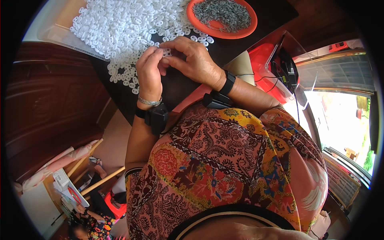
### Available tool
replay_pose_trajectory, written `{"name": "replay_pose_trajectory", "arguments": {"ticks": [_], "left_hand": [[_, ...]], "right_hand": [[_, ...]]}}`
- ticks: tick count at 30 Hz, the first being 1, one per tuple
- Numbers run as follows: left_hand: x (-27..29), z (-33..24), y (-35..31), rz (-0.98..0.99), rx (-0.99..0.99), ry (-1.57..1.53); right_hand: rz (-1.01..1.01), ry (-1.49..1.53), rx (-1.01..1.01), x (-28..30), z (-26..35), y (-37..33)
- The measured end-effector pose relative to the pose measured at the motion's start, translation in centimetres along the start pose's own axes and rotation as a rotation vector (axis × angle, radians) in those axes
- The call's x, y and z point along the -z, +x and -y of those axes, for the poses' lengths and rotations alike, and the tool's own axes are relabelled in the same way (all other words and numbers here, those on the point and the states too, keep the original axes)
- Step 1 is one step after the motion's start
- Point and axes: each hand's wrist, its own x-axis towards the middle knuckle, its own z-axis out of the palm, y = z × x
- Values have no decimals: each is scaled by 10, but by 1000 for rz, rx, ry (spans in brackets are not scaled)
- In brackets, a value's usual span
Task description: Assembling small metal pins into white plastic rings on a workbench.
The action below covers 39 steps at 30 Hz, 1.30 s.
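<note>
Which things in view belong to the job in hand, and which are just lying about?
Likely in the job:
white oval two-holed plastic pieces, heaped near the left hand and right hand
orange round dish of thin grey metal pieces

Apparently lying about:
pale wooden bar, lower left
pink-and-white cloth beside it

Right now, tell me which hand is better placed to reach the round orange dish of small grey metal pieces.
Probably the right hand: it lies nearer the round orange dish, with the left hand farther off to its left. The hands meet near small white oval pieces; whether either grips one is unclear.
</note>
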Motion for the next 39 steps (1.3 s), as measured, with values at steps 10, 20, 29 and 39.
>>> {"name": "replay_pose_trajectory", "arguments": {"ticks": [10,20,29,39], "left_hand": [[2,-2,0,99,-17,69],[0,1,-1,92,-76,139],[-6,5,-6,11,-12,86],[-10,7,-6,39,-30,19]], "right_hand": [[5,57,10,3,-4,1],[15,60,-4,5,-6,0],[1,7,36,3,-2,-3],[36,4,11,6,-9,-3]]}}
